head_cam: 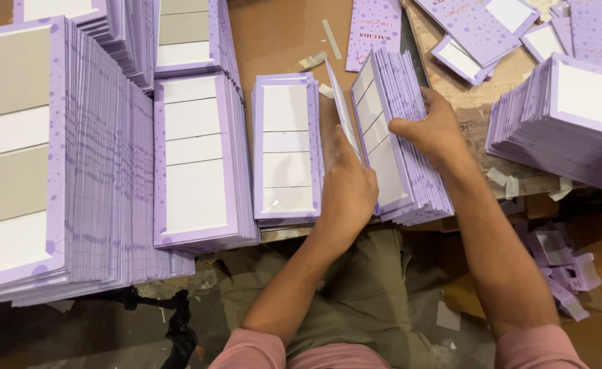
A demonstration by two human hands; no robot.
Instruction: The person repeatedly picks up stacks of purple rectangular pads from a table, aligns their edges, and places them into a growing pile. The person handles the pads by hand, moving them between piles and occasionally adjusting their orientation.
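My right hand (430, 130) grips the top edge of a thick, tilted stack of purple cards with white panels (396, 143). My left hand (347, 191) pinches a single purple card (340, 102) peeled off the front of that stack and holds it upright, apart from the rest. Just left of my left hand a low flat pile of the same cards (286, 147) lies face up on the brown work surface (280, 34).
Taller piles of purple cards stand at the left (195, 160) and far left (34, 157). A fanned pile (567, 116) lies at the right, loose cards (478, 31) at the back. Paper scraps (560, 266) litter the floor at lower right.
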